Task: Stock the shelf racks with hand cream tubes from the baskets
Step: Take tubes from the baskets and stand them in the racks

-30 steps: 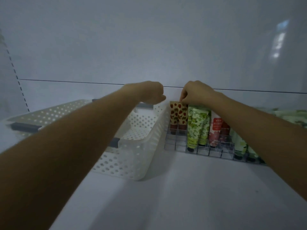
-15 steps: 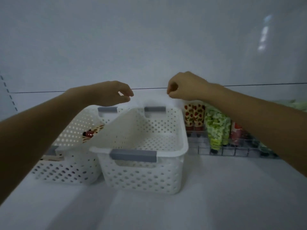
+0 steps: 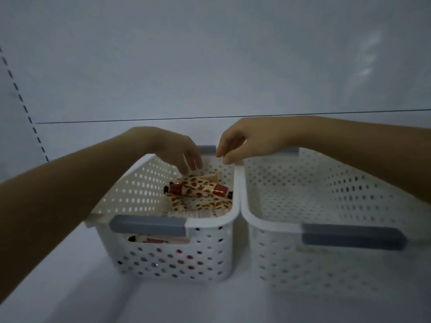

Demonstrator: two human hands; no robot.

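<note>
Two white perforated baskets with grey handles stand side by side on the shelf. The left basket [image 3: 149, 226] holds several hand cream tubes [image 3: 198, 190], cream with red-brown spots and dark caps. My left hand [image 3: 177, 151] hangs over the tubes with fingers pointing down, loosely spread, holding nothing. My right hand [image 3: 242, 142] hovers above the rim between the two baskets, fingers loosely curled, with nothing in it. The right basket [image 3: 349, 236] shows no tubes inside. The shelf rack is out of view.
The white shelf floor [image 3: 70, 294] stretches in front of the baskets. A white back wall [image 3: 210, 66] rises behind them, and a slotted upright [image 3: 21, 99] runs along the left edge.
My view swung left from the wire rack to the baskets. Both hands moved left and down: the left now reaches into the left basket, the right has left the rack.
</note>
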